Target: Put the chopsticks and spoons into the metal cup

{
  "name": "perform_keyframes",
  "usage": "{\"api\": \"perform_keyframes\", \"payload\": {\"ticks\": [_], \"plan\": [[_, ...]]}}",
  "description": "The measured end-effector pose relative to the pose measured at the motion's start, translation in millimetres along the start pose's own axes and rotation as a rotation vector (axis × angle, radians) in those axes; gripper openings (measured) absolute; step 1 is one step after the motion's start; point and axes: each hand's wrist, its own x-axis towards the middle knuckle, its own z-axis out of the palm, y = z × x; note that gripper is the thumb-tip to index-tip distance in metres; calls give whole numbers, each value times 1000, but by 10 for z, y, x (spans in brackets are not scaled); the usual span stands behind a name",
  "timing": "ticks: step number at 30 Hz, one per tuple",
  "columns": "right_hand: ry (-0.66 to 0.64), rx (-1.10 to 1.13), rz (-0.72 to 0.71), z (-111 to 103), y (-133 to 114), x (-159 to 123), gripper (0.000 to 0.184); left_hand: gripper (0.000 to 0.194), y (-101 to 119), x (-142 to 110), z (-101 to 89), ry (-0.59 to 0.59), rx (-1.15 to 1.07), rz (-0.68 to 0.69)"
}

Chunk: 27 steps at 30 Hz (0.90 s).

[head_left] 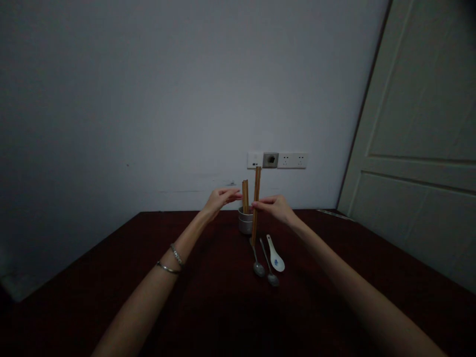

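Note:
Between the fingertips of my right hand [275, 207] a pair of wooden chopsticks [257, 191] stands nearly upright, just in front and to the right of a light grey cup [245, 224]. More chopsticks [245, 193] rise out of that cup. My left hand [222, 201] reaches in from the left with its fingers stretched out; the tips are beside the chopsticks in the cup, and I cannot tell whether they touch. Below the cup lie two metal spoons [259, 269] [272, 280] and a white soup spoon [275, 260] with a blue mark.
The dark red table [193, 307] runs back to a pale wall [178, 99]. Sockets and switch plates [292, 160] sit low on the wall behind the cup. A panelled door [420, 144] stands on the right. A thin strip [334, 214] lies at the table's back right edge.

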Motion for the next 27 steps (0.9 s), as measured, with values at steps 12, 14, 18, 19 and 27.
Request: {"api": "perform_keyframes", "payload": {"ticks": [12,14,18,19,27], "plan": [[323,92,-65,-229,261,1172,27,20,-1693,-62,-657,265,547,-208],[348,87,-59,-187,433,1273,26,24,-1740,-86,-661,264,602,-169],[372,64,-33,-116,776,1370,25,29,-1739,-80,-678,289,592,-172],[367,47,-17,-101,853,1379,26,29,-1735,-80,-680,287,590,-173],[299,-54,62,-16,1333,1407,28,30,-1776,-87,-687,285,592,-154]]}}
